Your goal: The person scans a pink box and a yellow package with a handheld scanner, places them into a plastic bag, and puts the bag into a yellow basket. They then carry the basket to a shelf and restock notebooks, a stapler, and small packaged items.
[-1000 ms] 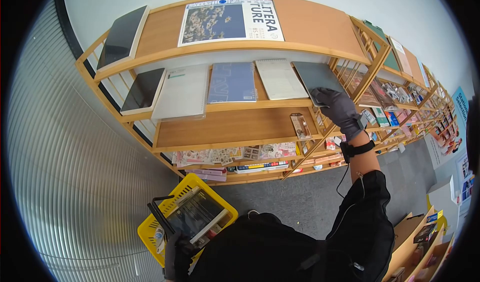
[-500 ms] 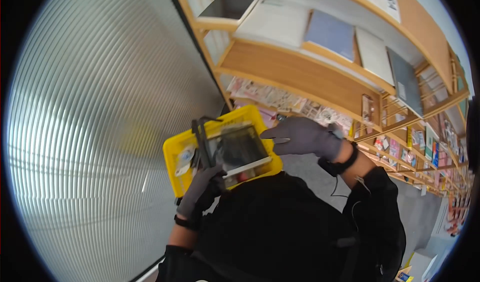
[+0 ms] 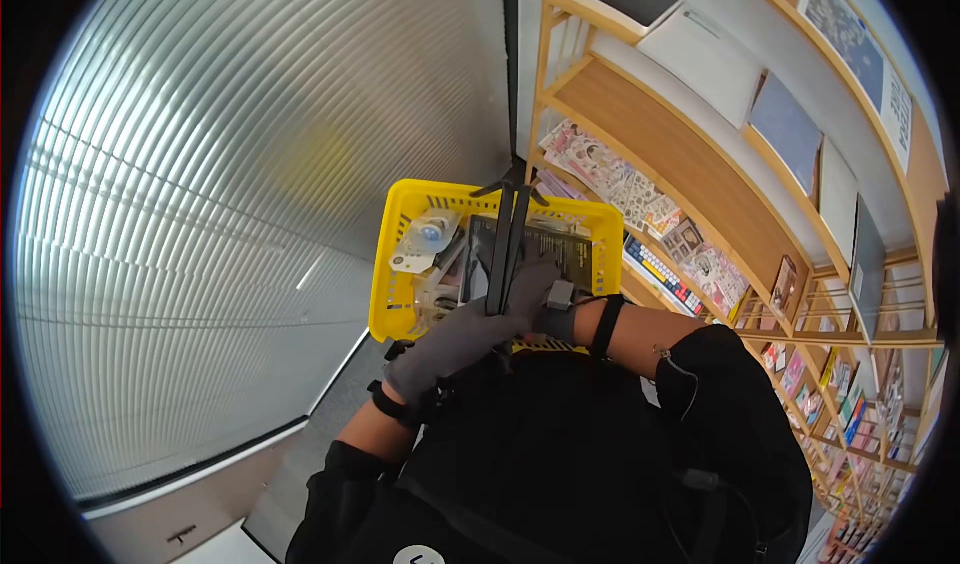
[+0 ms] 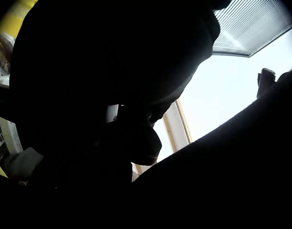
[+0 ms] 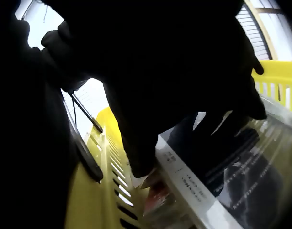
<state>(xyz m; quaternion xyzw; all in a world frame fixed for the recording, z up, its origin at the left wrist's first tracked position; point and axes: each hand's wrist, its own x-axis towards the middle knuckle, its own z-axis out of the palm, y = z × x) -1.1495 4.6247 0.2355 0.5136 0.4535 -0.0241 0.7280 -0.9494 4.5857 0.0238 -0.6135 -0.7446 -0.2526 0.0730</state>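
Note:
A yellow shopping basket (image 3: 384,289) sits close in front of my body, its two black handles (image 3: 508,244) raised together. My left hand (image 3: 452,344) grips these handles at their near end. Inside the basket lies a flat dark box (image 3: 572,254) with a white printed side (image 5: 196,188). My right hand (image 3: 535,289) reaches past the handles into the basket. In the right wrist view its fingers stretch over the glossy top of the box, and the thumb hangs beside the white side. The left wrist view is mostly dark, with the left hand only an outline.
A clear pack with a blue-and-white round item (image 3: 432,232) lies in the basket's left part. Wooden shelves (image 3: 680,144) with notebooks, sticker sheets (image 3: 630,179) and a colourful keyboard-patterned pack (image 3: 662,274) stand at the right. A ribbed translucent wall (image 3: 250,164) rises at the left.
My right hand has left the dark notebook on the shelf and come down into the basket onto the box. The head view has turned down and left. My left hand stays on the handles.

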